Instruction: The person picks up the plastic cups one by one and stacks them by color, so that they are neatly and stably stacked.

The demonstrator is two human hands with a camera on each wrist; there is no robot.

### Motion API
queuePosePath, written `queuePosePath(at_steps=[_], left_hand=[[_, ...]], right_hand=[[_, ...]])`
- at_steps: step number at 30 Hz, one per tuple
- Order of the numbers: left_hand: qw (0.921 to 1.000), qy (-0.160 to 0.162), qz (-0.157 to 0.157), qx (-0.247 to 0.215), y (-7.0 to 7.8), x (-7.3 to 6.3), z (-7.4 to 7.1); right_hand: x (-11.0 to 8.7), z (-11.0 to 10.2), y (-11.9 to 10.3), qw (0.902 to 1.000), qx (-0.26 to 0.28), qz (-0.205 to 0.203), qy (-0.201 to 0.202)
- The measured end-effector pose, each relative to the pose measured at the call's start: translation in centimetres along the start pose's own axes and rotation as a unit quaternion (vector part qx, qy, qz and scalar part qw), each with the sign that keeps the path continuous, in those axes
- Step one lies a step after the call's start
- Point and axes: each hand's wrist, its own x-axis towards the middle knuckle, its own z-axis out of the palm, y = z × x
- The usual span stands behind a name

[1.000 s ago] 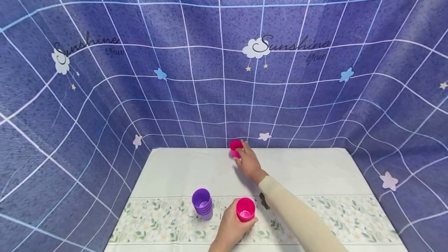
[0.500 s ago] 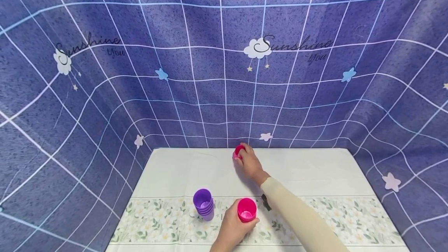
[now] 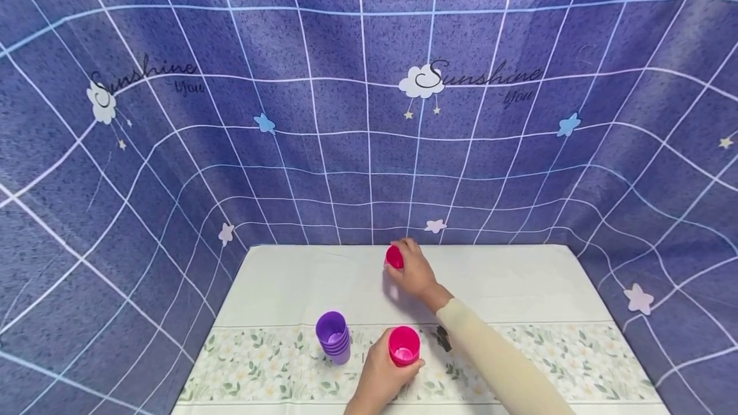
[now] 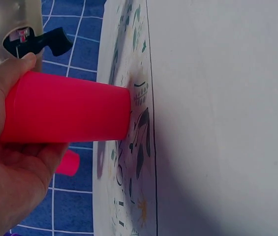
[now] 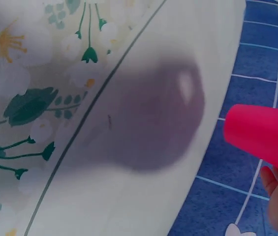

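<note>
Near the front of the table my left hand [image 3: 383, 367] grips a bright pink plastic cup [image 3: 405, 346], mouth up, thumb and fingers round its sides. The left wrist view shows this cup [image 4: 70, 108] close up, its narrow base just at or over the floral cloth. Farther out, by the table's back edge, my right hand [image 3: 414, 268] holds another pink cup [image 3: 394, 257]. In the right wrist view that cup [image 5: 259, 132] appears raised off the cloth, a shadow lying below. A stack of several nested purple cups [image 3: 334, 338] stands left of my left hand.
A white cloth [image 3: 311, 287] with a floral band [image 3: 259, 364] covers the table. Blue grid-patterned curtain [image 3: 369, 146] closes in the back and both sides. A dark strap-like piece [image 3: 442, 338] shows beside the right sleeve [image 3: 496, 357].
My right hand has drawn its pink cup slightly back from the table's far edge, toward me and a little right. The left hand, its cup and the purple stack stay in place.
</note>
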Motion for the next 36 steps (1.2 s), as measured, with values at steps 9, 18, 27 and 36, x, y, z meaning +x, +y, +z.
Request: queuePosePath(at_steps=[9,18,27,36], left_hand=[[1.0000,0.000,-0.003,0.000,0.0,0.0,0.0],[0.9999,0.008,0.007,0.001,-0.2,0.0,0.1],[1.0000,-0.002,-0.001,-0.005,0.0,0.0,-0.1],[1.0000,-0.003,-0.005,-0.008,0.3,0.0,-0.1]], right_hand=[[-1.1,-1.5,-0.6,0.9991,0.016,-0.030,0.026],[-2.2,-2.5,-0.7,0.9926,0.030,-0.112,0.037],[-3.6,-3.6,-1.3,0.9831,0.007,-0.173,0.061],[-4.9,-4.7,-2.1,0.9760,0.022,-0.199,0.087]])
